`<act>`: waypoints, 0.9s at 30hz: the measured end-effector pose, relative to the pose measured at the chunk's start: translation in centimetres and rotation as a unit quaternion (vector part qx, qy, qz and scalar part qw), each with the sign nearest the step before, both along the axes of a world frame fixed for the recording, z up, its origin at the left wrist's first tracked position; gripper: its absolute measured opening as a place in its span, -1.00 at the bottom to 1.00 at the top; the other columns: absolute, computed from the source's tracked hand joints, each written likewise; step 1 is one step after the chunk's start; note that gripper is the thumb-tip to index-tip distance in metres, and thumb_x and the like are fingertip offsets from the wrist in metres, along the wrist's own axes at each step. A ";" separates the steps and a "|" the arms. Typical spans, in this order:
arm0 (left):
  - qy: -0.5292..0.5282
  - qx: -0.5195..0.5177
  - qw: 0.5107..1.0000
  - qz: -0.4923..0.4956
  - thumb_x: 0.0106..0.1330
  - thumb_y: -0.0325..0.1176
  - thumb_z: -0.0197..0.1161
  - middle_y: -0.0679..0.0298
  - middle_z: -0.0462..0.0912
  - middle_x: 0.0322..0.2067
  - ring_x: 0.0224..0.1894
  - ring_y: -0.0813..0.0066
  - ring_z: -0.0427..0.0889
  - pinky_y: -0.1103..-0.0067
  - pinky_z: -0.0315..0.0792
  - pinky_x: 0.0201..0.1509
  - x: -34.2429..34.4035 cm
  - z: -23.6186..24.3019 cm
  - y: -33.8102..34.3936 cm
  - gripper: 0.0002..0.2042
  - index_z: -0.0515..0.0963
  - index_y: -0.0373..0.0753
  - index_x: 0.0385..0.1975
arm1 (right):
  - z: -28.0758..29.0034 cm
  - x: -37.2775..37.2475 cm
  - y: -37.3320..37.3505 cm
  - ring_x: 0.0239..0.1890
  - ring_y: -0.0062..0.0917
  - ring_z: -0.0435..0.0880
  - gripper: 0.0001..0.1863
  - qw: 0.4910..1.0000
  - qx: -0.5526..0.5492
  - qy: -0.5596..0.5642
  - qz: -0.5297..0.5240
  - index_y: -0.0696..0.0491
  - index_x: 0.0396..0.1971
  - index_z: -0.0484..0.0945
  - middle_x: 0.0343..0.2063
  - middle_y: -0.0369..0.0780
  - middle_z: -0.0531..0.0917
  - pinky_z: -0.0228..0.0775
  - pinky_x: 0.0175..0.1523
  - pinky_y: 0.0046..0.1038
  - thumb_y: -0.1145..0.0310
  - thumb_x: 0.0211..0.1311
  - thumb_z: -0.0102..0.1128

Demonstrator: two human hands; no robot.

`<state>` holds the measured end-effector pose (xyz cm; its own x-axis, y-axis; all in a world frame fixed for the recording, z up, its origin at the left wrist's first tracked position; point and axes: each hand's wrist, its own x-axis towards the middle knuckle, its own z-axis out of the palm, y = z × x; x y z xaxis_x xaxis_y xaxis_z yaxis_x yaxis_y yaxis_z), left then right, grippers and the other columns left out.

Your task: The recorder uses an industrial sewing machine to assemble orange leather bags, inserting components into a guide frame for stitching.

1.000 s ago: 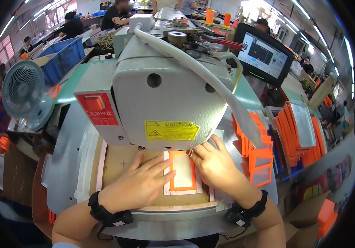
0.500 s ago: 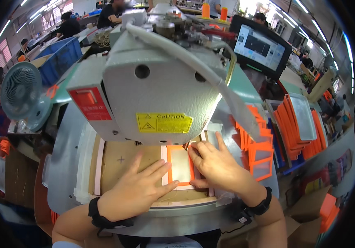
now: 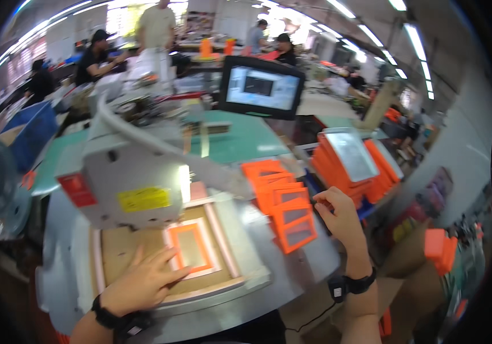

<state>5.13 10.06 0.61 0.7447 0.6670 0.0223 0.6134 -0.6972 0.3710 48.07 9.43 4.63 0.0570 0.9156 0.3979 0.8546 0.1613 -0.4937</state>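
My left hand (image 3: 143, 279) lies flat with fingers spread on the brown board (image 3: 123, 247), its fingertips at the lower left edge of an orange rectangular frame (image 3: 205, 251) with a pale centre. That frame sits within a white border on the board, just in front of the grey machine head (image 3: 134, 180). My right hand (image 3: 340, 217) is raised to the right, loosely bent with thumb and index finger apart, and nothing shows in it. It is close to an overlapping row of orange frames with mesh-like centres (image 3: 296, 229) on the metal table. Both wrists wear black bands.
Orange pieces (image 3: 337, 167) stand stacked under a pale tray (image 3: 352, 153) at right. A screen (image 3: 260, 89) stands behind the green tabletop (image 3: 240, 137). On the left are a fan (image 3: 0, 166) and a blue crate (image 3: 31, 129). A cardboard box (image 3: 423, 304) is low right. Other people work farther back.
My right hand has left the orange frame on the board and moved right and up. My left hand stays at that frame. The view has swung right, so the machine appears farther left.
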 end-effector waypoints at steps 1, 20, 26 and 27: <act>-0.010 -0.009 1.000 0.000 0.33 -0.37 0.13 0.00 0.34 0.23 0.32 0.08 0.32 -0.25 0.06 0.32 0.0 0.2 -0.2 -0.62 0.53 0.05 0.15 | -0.6 2.6 -0.5 -0.41 -0.32 0.62 -0.83 0.998 0.036 -0.022 -0.056 0.13 -0.26 0.61 -0.31 -0.09 0.57 0.50 -0.24 -0.41 0.56 0.10 0.25; -0.075 -0.002 0.997 -0.023 0.36 -0.46 0.07 -0.07 0.42 0.21 0.25 -0.08 0.39 0.22 0.22 0.37 0.2 -0.4 0.2 -0.64 0.51 -0.20 0.15 | -11.2 27.4 10.1 -0.19 -0.05 0.59 -0.83 0.923 -0.001 -0.215 -0.320 0.18 -0.40 0.63 -0.31 0.00 0.61 0.43 -0.03 -0.17 0.40 0.05 0.32; -0.061 -0.043 0.997 0.010 0.34 -0.52 0.01 -0.08 0.34 0.28 0.29 -0.16 0.31 0.15 0.13 0.41 0.1 -0.2 -0.3 -0.62 0.52 -0.17 0.14 | -6.5 27.4 8.7 -0.27 0.03 0.56 -0.84 0.887 0.239 -0.122 -0.376 0.21 -0.37 0.59 -0.41 0.08 0.59 0.41 -0.10 -0.12 0.42 0.19 0.14; -0.071 -0.050 0.996 0.004 0.35 -0.52 0.00 -0.08 0.34 0.28 0.29 -0.17 0.31 0.15 0.12 0.41 0.3 -0.4 -0.2 -0.62 0.52 -0.17 0.15 | -5.2 29.0 7.3 -0.32 -0.07 0.57 -0.83 0.878 0.285 -0.119 -0.367 0.20 -0.36 0.58 -0.45 0.02 0.59 0.43 -0.16 -0.17 0.40 0.23 0.14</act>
